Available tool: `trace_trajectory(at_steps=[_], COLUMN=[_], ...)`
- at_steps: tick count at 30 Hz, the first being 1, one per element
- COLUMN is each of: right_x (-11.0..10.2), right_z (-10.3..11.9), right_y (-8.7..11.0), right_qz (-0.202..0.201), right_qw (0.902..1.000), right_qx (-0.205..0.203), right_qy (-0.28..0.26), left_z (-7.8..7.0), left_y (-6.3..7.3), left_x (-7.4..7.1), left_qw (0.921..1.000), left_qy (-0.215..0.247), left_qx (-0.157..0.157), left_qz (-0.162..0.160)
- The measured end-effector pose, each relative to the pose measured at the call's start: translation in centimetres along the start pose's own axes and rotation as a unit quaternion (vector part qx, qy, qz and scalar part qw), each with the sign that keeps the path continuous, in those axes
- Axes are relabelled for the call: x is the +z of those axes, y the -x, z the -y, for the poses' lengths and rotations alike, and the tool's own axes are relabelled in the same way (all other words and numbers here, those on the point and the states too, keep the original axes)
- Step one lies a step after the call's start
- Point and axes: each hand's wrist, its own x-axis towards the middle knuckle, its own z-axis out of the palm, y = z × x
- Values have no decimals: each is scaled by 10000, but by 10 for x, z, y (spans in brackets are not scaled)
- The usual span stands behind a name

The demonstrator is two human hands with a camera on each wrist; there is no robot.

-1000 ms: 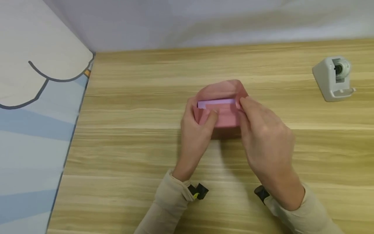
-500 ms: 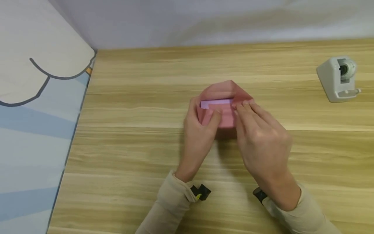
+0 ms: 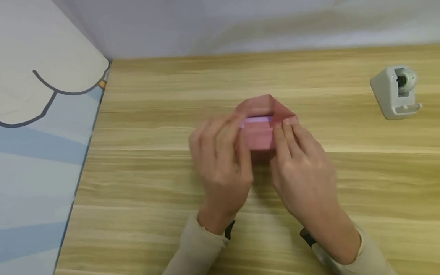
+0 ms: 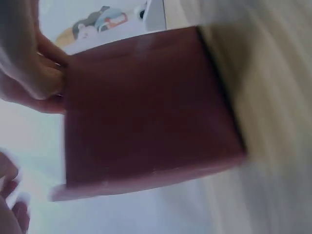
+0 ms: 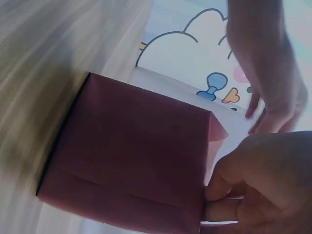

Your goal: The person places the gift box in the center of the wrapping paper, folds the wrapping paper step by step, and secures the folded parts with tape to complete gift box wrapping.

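Note:
A box wrapped in pink wrapping paper [image 3: 259,139] stands upright on the table; its top end is partly folded, and a strip of lilac box [image 3: 258,120] shows between the flaps. My right hand [image 3: 306,168] holds the paper's folded right corner, fingertips on top and thumb at the front edge. Blurred by motion, my left hand [image 3: 223,156] is at the left of the top, with loosely bent fingers. In the left wrist view those left fingers [image 4: 9,190] are apart from the paper. A pointed flap [image 5: 218,126] sticks out at the box's left top in the right wrist view.
A white tape dispenser [image 3: 393,91] with a roll of clear tape stands at the back right of the wooden table [image 3: 154,114]. Behind is a pale wall [image 3: 240,26]. A cartoon-printed panel [image 3: 38,133] borders the table's left side.
My right hand has folded the right side of the paper inward and moved its fingers onto the fold. My left hand has let go of the top and lifted off to the left.

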Motion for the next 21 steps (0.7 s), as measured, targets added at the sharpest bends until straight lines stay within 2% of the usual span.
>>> trace_trajectory(at_steps=[1, 2, 3, 4, 6, 7, 9, 12, 14, 16, 19, 21], right_x=[-1, -2, -3, -5, -10, -12, -18, -24, -23, -18, -7, -2], right_z=[-1, -2, -3, -4, -9, -12, -21, -38, -46, -50, -50, -49], right_y=[0, 1, 1, 2, 3, 3, 4, 5, 9, 13, 20, 23], right_qz=[7, 54, 131, 215, 549, 705, 904, 666, 161, -329, -864, -1070], right_qw=[10000, 9999, 9998, 9994, 9953, 9904, 9741, 9389, 9282, 9286, 9430, 9465], right_qx=[-52, -78, -86, -39, 217, 429, 958, 1654, 1702, 1430, 806, 514], right_qy=[-34, -50, -117, -261, -769, -1109, -1836, -2943, -3306, -3409, -3112, -3001], left_z=[-1, -3, -4, -4, -4, -4, -3, -2, -2, -3, -3, -3], left_y=[0, 0, 1, 2, 5, 6, 6, 4, 3, 2, -1, -3], left_x=[-2, -4, -4, -4, -1, 0, 1, -1, -3, -5, -6, -6], left_qw=[9981, 9934, 9871, 9799, 9659, 9612, 9545, 9466, 9422, 9378, 9319, 9281], left_qy=[-230, -423, -589, -740, -1023, -1138, -1313, -1477, -1500, -1542, -1654, -1753], left_qx=[551, 988, 1293, 1461, 1580, 1566, 1564, 1711, 1794, 1879, 2018, 2156], left_qz=[124, 391, 745, 1143, 1780, 1967, 2171, 2300, 2399, 2478, 2520, 2477])
